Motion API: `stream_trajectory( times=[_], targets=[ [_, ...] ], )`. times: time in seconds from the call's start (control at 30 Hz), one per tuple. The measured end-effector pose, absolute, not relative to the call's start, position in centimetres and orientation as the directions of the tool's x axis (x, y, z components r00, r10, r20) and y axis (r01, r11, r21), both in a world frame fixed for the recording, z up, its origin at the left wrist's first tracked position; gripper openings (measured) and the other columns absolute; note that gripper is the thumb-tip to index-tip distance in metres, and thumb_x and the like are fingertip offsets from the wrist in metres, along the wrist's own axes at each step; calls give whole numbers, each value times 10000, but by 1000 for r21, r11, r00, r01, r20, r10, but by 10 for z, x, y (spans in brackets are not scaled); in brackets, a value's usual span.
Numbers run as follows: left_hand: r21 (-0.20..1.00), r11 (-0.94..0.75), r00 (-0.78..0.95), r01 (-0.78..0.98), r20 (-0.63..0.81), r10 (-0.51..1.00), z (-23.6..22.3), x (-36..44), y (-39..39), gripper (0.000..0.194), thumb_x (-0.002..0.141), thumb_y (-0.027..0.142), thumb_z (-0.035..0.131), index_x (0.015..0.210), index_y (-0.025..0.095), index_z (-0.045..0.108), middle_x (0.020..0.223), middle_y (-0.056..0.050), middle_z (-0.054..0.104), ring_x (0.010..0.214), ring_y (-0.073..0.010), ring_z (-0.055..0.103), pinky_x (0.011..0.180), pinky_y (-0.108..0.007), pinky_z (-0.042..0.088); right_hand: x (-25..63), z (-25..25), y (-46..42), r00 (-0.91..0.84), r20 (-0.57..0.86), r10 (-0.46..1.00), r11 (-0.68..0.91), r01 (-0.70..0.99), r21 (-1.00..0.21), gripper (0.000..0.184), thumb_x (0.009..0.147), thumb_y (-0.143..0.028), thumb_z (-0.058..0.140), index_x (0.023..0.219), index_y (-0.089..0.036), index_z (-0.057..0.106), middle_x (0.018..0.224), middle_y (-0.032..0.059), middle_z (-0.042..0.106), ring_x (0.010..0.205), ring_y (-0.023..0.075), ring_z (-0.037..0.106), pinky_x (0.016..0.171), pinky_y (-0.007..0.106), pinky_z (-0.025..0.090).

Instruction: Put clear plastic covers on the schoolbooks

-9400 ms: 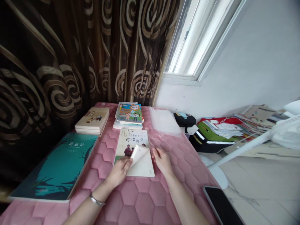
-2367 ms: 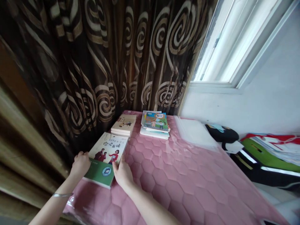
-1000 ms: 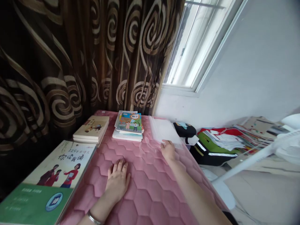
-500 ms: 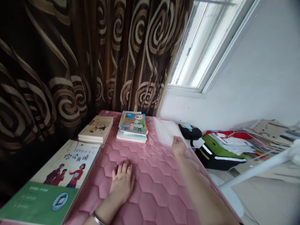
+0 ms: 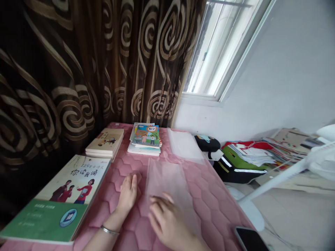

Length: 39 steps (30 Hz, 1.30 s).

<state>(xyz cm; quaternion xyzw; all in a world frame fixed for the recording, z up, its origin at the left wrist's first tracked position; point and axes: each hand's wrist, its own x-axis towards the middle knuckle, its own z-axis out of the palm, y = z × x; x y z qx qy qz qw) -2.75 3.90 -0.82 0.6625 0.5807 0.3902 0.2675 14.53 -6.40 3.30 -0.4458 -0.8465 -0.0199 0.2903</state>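
Note:
A clear plastic book cover (image 5: 167, 174) lies flat on the pink quilted surface (image 5: 217, 202) in front of me. My left hand (image 5: 128, 191), with a silver bangle at the wrist, has its fingers closed at the cover's left side, where a bit of thin film shows by the fingertips. Over the lower part of the cover rests my right hand (image 5: 167, 216), fingers loosely bent and apart, slightly blurred. Farther back at the right lies a stack of clear covers (image 5: 185, 144), which neither hand touches.
Large green-and-white books (image 5: 68, 195) lie at the left, with tan books (image 5: 104, 141) behind. A pile topped by a blue textbook (image 5: 146, 135) sits near the curtain (image 5: 125, 69). A phone (image 5: 251, 238) lies front right. Beyond the edge are a bag (image 5: 235, 167) and a white fan (image 5: 277, 181).
My right hand has come back from the stack at the far right, bringing one clear cover to the middle. My left hand has turned and closed its fingers. The phone has come into view.

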Motion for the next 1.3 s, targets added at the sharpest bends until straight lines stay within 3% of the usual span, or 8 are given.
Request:
stream_trajectory(
  times=[0.1,0.2,0.3,0.37,0.67,0.93,1.1,1.3],
  targets=[
    [812,-238,40,533,257,966,-13,-31,41,313,914,368,401,1112,184,558,1133,-111,650,1105,-238,596,978,-425,449,133,50,-67,-512,259,819,570,675,-469,229,821,-405,638,1011,-282,675,1110,14,711,1040,206,637,950,335,461],
    [729,-265,92,631,269,959,-15,-30,40,333,826,243,516,1149,169,548,1150,-113,631,1117,-247,583,967,-413,448,158,68,-45,-211,168,963,270,750,-604,270,925,-429,479,1027,-272,673,1050,24,726,945,180,669,833,276,491],
    [643,-254,134,722,229,964,-12,-27,37,364,795,130,505,1153,171,558,1186,-110,603,1136,-245,566,961,-404,438,200,62,-19,265,129,956,-171,854,-491,334,947,-376,393,1008,-202,671,972,100,734,837,213,687,725,289,482],
    [613,-242,147,752,202,968,-10,-25,35,387,789,84,490,1157,178,564,1222,-106,581,1154,-235,552,965,-389,428,225,44,-9,324,79,943,-267,876,-401,301,930,-326,413,977,-175,668,951,121,736,877,227,685,738,288,468],
    [561,-273,181,781,215,960,-7,-22,32,379,806,45,422,1108,178,609,1208,-110,559,1129,-241,546,926,-403,452,234,2,-5,258,48,965,-168,746,-645,123,779,-338,590,836,-238,632,768,25,727,759,218,689,677,302,493],
    [702,-293,129,649,278,952,-3,-25,29,269,900,301,427,980,206,666,1157,-99,590,1097,-249,560,1008,-458,419,209,21,-14,56,-36,998,-50,271,-961,505,889,-603,406,1062,-211,673,991,84,722,914,228,689,763,352,565],
    [907,-203,148,369,158,976,23,-33,23,456,918,505,329,962,203,667,1081,-82,681,1114,-252,586,1005,-416,430,165,31,-33,-313,144,939,276,436,-856,448,957,-511,395,1287,-284,595,1409,60,527,1309,238,462,1094,461,366],
    [975,-9,214,223,-39,976,21,-46,36,295,708,435,635,848,178,592,756,-23,693,626,-191,669,557,-277,506,157,22,-31,-346,221,912,407,690,-599,334,910,-410,542,1211,-306,642,1401,56,526,1305,260,449,1063,470,400]
  ],
)
